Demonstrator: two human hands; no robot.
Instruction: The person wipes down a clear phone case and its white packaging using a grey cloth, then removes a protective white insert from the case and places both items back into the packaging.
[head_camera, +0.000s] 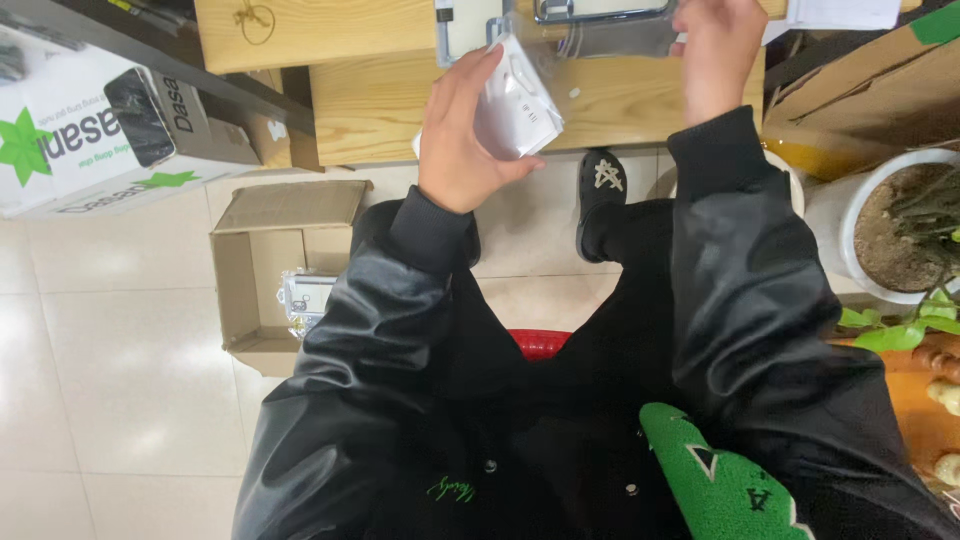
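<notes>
Left hand (462, 135) clasps white packet (515, 100) — right hand (718, 55) just beside.

Cardboard box (262, 290) on floor, left of legs

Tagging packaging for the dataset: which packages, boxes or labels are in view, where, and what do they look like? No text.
Small white packet: held in the left hand, flat, in clear wrap.
Clear plastic sleeve: at the right hand, over the wooden bench.
White carton: upper left, boxy, green star marks, black panel.
Open brown cardboard box: on the floor at left, packaged items inside.
Brown carton: upper right, flap edge only.
</notes>
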